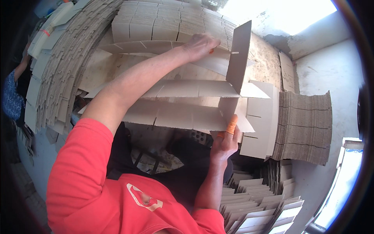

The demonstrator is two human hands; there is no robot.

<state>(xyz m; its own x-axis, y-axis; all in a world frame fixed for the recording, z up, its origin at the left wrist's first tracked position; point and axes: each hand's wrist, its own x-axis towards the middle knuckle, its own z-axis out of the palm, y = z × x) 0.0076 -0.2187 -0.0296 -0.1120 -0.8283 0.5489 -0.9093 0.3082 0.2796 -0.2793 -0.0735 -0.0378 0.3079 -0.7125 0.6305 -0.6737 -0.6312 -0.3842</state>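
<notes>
Three long slotted cardboard strips lie parallel across the worktable: a far strip (148,46), a middle strip (194,89) and a near strip (179,116). A cardboard cross piece (238,58) stands upright across them at their right ends. My left hand (200,45) reaches far forward with its fingers closed over the top edge of the far strip, just left of the cross piece. My right hand (226,140) wears an orange finger cover. It pinches the near strip where the lower end of the cross piece meets it.
Tall stacks of flat cardboard curve along the left (62,58) and the back (167,19). Another stack (304,124) stands at the right, and slotted pieces (257,202) are piled at the lower right. A person's blue sleeve (9,97) shows at the left edge.
</notes>
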